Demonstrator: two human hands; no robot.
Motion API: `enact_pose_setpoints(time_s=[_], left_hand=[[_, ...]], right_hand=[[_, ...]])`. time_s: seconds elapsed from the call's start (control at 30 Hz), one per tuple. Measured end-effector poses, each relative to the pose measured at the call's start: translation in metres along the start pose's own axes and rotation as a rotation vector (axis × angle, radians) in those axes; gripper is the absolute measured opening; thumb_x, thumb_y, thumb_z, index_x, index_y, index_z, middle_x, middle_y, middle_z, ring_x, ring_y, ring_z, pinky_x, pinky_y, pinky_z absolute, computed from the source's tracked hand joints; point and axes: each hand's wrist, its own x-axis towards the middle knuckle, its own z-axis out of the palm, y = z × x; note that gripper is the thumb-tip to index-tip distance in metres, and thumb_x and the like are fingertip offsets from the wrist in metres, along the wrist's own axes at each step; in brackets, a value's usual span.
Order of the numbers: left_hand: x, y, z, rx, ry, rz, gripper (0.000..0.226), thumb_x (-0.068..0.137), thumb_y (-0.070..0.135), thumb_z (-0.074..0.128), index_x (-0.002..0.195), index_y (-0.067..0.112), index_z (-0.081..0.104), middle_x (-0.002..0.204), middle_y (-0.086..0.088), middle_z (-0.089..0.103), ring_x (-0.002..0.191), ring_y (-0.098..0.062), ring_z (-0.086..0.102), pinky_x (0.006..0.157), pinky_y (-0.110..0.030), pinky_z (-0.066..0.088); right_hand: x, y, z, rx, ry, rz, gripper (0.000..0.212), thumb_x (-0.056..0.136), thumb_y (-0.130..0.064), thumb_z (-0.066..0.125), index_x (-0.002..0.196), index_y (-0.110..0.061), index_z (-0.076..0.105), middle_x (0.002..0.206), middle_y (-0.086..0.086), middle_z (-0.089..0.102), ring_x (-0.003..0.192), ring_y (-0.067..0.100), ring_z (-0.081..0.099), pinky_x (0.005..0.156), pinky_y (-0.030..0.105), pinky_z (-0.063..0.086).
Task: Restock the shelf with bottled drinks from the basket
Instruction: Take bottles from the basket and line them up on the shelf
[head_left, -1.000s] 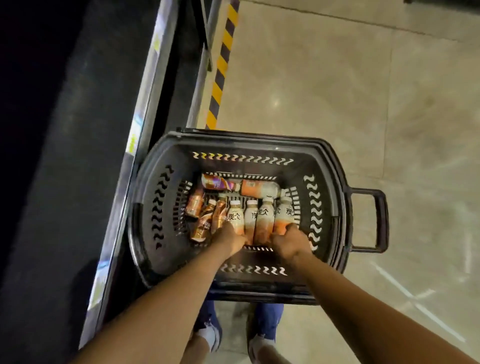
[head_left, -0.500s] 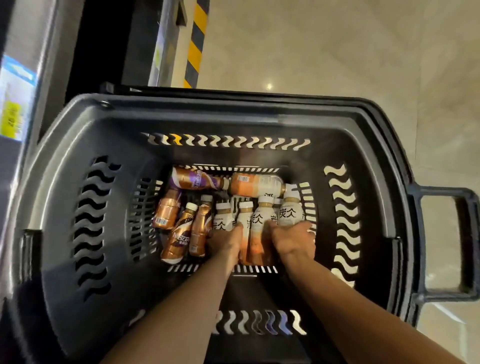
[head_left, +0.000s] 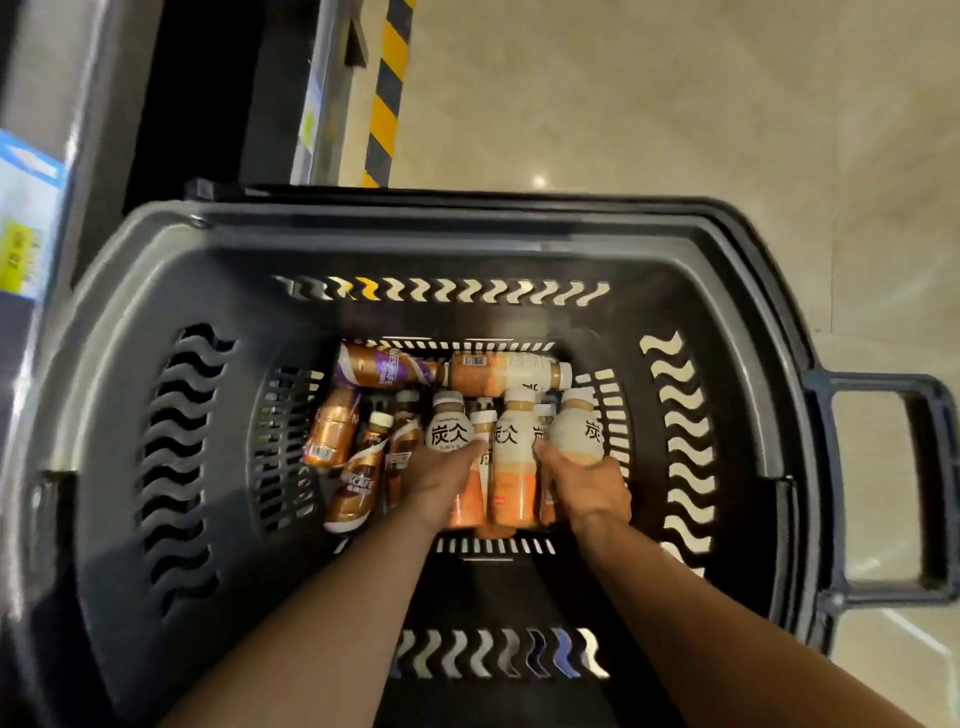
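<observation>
A black plastic basket fills the view, with several bottled drinks lying on its bottom. White-and-orange bottles with black characters lie side by side in the middle; brown coffee bottles lie to their left. My left hand is closed around the leftmost white bottle, which tilts up. My right hand grips the rightmost white bottle, also raised. Between them lies another white-and-orange bottle. Two more bottles lie crosswise at the far end.
A shelf edge with a blue and yellow price tag runs along the left. A yellow-and-black striped strip lies beyond the basket. The basket's handle sticks out right over a beige tiled floor.
The camera has come closer to the basket. Both hands have closed on white bottles and tipped them up from the row.
</observation>
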Motion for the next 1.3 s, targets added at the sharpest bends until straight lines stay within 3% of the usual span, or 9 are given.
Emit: enact_pose_setpoints(time_s=[0.13, 0.27, 0.37, 0.53, 0.63, 0.8, 1.0, 1.13, 1.3], left_hand=[[-0.068, 0.023, -0.026, 0.0, -0.079, 0.059, 0.067, 0.064, 0.052, 0.082, 0.116, 0.016, 0.06, 0.108, -0.005, 0.069, 0.098, -0.027, 0.066, 0.079, -0.037, 0.055], [-0.171, 0.054, -0.062, -0.024, -0.126, 0.115, 0.052, 0.071, 0.043, 0.082, 0.114, 0.019, 0.064, 0.107, -0.005, 0.071, 0.094, -0.023, 0.067, 0.081, -0.036, 0.054], [-0.266, 0.081, -0.094, -0.04, -0.133, 0.14, 0.047, 0.074, 0.038, 0.082, 0.112, 0.017, 0.065, 0.103, -0.006, 0.071, 0.092, -0.023, 0.067, 0.073, -0.03, 0.051], [-0.435, 0.13, -0.156, -0.093, -0.131, 0.325, 0.023, 0.077, 0.025, 0.081, 0.094, 0.022, 0.064, 0.092, 0.001, 0.072, 0.086, -0.017, 0.068, 0.065, -0.026, 0.05], [-0.529, 0.163, -0.189, -0.14, -0.117, 0.42, 0.032, 0.076, 0.021, 0.082, 0.103, 0.013, 0.068, 0.094, -0.005, 0.075, 0.085, -0.02, 0.071, 0.065, -0.027, 0.054], [-0.664, 0.195, -0.238, -0.219, -0.122, 0.546, 0.026, 0.08, 0.026, 0.078, 0.1, 0.013, 0.067, 0.091, -0.01, 0.074, 0.073, -0.018, 0.07, 0.061, -0.026, 0.055], [-0.784, 0.194, -0.285, -0.353, 0.079, 0.635, 0.043, 0.061, 0.046, 0.084, 0.09, 0.017, 0.071, 0.084, -0.003, 0.076, 0.079, -0.023, 0.073, 0.076, -0.044, 0.061], [-0.831, 0.164, -0.302, -0.469, 0.15, 0.707, 0.017, 0.076, 0.025, 0.082, 0.084, 0.02, 0.068, 0.078, 0.002, 0.072, 0.068, -0.01, 0.069, 0.062, -0.028, 0.056], [-0.889, 0.111, -0.323, -0.677, 0.308, 0.655, 0.04, 0.069, 0.038, 0.085, 0.101, 0.025, 0.063, 0.089, 0.002, 0.074, 0.081, -0.017, 0.071, 0.074, -0.037, 0.058]], right_hand=[[-0.056, -0.001, -0.033, 0.035, -0.059, -0.051, 0.087, 0.059, -0.071, 0.072, 0.123, -0.015, 0.053, 0.111, 0.007, 0.065, 0.101, 0.028, 0.062, 0.092, 0.043, 0.052], [-0.14, -0.027, -0.099, 0.087, -0.075, -0.105, 0.059, 0.075, -0.057, 0.075, 0.108, -0.012, 0.055, 0.096, 0.005, 0.063, 0.087, 0.024, 0.058, 0.075, 0.03, 0.045], [-0.216, -0.048, -0.155, 0.138, -0.096, -0.175, 0.073, 0.061, -0.067, 0.073, 0.11, -0.014, 0.062, 0.099, 0.003, 0.071, 0.09, 0.024, 0.067, 0.085, 0.036, 0.055], [-0.35, -0.088, -0.252, 0.178, -0.126, -0.356, 0.048, 0.07, -0.057, 0.076, 0.101, -0.021, 0.067, 0.095, 0.0, 0.074, 0.086, 0.019, 0.07, 0.081, 0.035, 0.056], [-0.427, -0.108, -0.304, 0.26, -0.136, -0.436, 0.045, 0.066, -0.056, 0.075, 0.095, -0.023, 0.068, 0.089, -0.002, 0.075, 0.081, 0.018, 0.072, 0.081, 0.041, 0.06], [-0.534, -0.13, -0.378, 0.332, -0.178, -0.558, 0.067, 0.057, -0.065, 0.071, 0.106, -0.019, 0.068, 0.092, 0.002, 0.076, 0.081, 0.02, 0.073, 0.079, 0.044, 0.061], [-0.624, -0.13, -0.443, 0.344, -0.244, -0.74, 0.071, 0.053, -0.066, 0.075, 0.11, -0.023, 0.064, 0.097, 0.002, 0.075, 0.083, 0.021, 0.074, 0.08, 0.047, 0.061], [-0.664, -0.123, -0.466, 0.295, -0.336, -0.897, 0.049, 0.072, -0.046, 0.082, 0.111, -0.026, 0.059, 0.1, 0.001, 0.073, 0.086, 0.019, 0.072, 0.081, 0.047, 0.061], [-0.73, -0.115, -0.47, 0.192, -0.512, -1.116, 0.04, 0.074, -0.04, 0.082, 0.105, -0.03, 0.059, 0.094, -0.002, 0.073, 0.08, 0.015, 0.073, 0.073, 0.041, 0.062]])
